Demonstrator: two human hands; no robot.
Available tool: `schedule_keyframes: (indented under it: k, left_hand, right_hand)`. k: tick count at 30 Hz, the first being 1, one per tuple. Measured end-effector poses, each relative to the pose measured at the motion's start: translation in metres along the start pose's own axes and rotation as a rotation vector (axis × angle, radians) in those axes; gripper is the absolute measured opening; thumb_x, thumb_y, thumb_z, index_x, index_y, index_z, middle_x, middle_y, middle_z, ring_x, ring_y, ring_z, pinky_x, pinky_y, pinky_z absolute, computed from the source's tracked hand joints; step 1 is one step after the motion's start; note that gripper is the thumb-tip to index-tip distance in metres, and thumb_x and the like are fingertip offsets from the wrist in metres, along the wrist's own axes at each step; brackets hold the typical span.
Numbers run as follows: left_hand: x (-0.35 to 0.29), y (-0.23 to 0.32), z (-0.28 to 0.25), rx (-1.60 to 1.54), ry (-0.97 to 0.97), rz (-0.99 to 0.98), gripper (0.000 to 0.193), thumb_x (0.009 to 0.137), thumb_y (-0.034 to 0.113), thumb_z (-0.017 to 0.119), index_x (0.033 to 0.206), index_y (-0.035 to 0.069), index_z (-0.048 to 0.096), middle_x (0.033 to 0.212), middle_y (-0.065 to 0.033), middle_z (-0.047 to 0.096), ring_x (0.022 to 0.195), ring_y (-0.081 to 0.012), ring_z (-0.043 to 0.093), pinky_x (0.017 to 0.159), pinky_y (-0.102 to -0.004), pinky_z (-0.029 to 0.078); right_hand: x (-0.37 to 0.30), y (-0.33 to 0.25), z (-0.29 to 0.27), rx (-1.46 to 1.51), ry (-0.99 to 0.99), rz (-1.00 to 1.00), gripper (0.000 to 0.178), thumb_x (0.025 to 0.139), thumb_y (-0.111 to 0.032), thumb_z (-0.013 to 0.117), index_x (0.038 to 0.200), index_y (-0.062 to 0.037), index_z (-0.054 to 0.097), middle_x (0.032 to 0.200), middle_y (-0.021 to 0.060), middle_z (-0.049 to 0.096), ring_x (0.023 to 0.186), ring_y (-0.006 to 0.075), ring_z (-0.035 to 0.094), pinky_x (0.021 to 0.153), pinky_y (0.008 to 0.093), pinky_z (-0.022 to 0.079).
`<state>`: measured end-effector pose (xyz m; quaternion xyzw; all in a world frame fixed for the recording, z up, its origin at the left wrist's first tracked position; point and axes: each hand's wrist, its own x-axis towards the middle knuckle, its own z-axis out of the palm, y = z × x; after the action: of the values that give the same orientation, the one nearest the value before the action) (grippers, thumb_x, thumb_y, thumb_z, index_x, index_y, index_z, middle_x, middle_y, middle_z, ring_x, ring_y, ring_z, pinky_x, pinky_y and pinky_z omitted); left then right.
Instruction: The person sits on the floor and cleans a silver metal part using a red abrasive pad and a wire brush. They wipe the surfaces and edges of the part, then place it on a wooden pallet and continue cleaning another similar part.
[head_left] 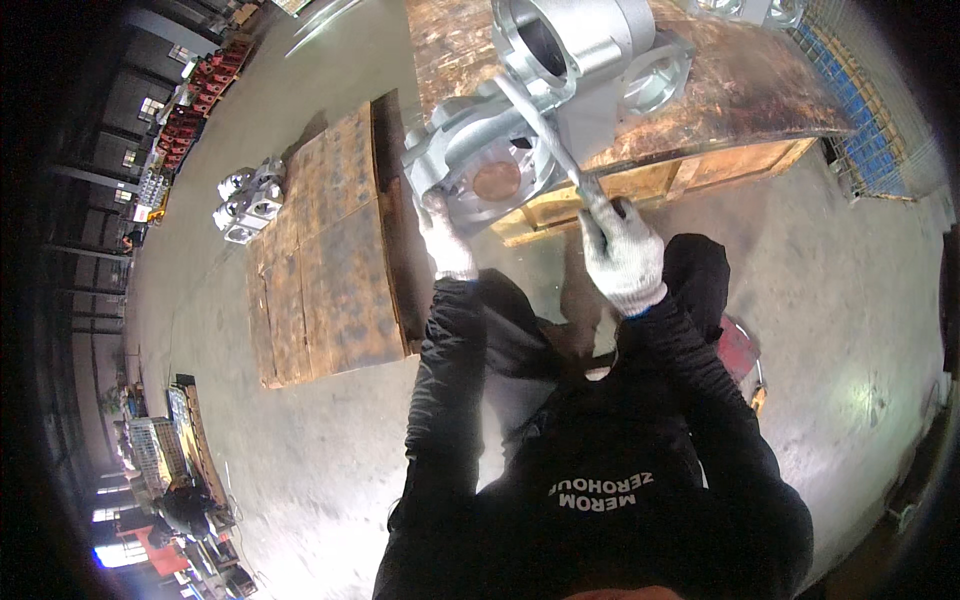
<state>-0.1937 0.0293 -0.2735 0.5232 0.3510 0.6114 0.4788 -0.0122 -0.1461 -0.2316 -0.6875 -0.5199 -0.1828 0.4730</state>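
A large silver-grey metal casting [590, 110] with round bores and flanges rests on a worn wooden bench top [740, 100] ahead of me. My left hand [445, 240], in a white knit glove, grips the near left rim of the casting's ring-shaped flange, with the thumb showing on top. My right hand [622, 255], gloved the same way, is closed round the near end of a long, slim grey bar-like tool [535, 120]. The tool slants away to the upper left across the casting. I cannot make out its exact kind.
Left of the bench stands a lower wooden platform [330, 250], with another silver casting [250, 200] beyond its far left edge. A blue and yellow wire crate [865, 130] is at the far right. Something red [738, 350] lies on the floor beside my right leg.
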Motion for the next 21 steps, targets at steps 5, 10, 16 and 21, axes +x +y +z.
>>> schedule_keyframes:
  k: [5, 10, 16, 21]
  left_hand:
    - [-0.001, 0.007, 0.002, -0.111, -0.026, -0.124, 0.075, 0.104, 0.054, 0.058, 0.155, 0.001, 0.041, 0.142, -0.0149, 0.055, 0.126, -0.0251, 0.052, 0.11, -0.0385, 0.04]
    - [0.009, -0.013, -0.002, -0.005, 0.048, -0.048, 0.059, 0.107, 0.052, 0.05, 0.142, 0.004, 0.055, 0.133, -0.0079, 0.062, 0.118, -0.0201, 0.058, 0.103, -0.0346, 0.044]
    - [-0.01, 0.019, 0.008, -0.043, 0.034, -0.212, 0.076, 0.104, 0.048, 0.059, 0.156, -0.001, 0.034, 0.14, -0.0161, 0.057, 0.124, -0.0245, 0.054, 0.107, -0.0375, 0.043]
    - [-0.005, 0.015, 0.006, -0.022, 0.044, -0.178, 0.088, 0.102, 0.051, 0.063, 0.16, -0.005, 0.027, 0.146, -0.0201, 0.053, 0.127, -0.0265, 0.053, 0.11, -0.0373, 0.041]
  right_hand:
    - [0.025, -0.007, 0.021, -0.051, -0.117, -0.066, 0.038, 0.094, -0.018, 0.065, 0.133, -0.0176, 0.065, 0.091, 0.0152, 0.069, 0.051, 0.0235, 0.062, 0.047, 0.0373, 0.052]
    - [-0.011, -0.042, 0.0, -0.007, -0.1, -0.041, 0.042, 0.089, -0.018, 0.076, 0.131, -0.019, 0.069, 0.087, 0.0116, 0.067, 0.061, 0.028, 0.067, 0.053, 0.0373, 0.055]
    - [0.03, -0.061, 0.014, -0.048, -0.293, -0.027, 0.042, 0.092, -0.023, 0.072, 0.133, -0.0192, 0.067, 0.096, 0.0113, 0.07, 0.062, 0.0276, 0.068, 0.054, 0.0363, 0.056]
    - [0.022, -0.071, 0.008, -0.022, -0.244, -0.095, 0.031, 0.088, -0.018, 0.074, 0.119, -0.0154, 0.069, 0.098, 0.0117, 0.069, 0.067, 0.0291, 0.071, 0.056, 0.0376, 0.058]
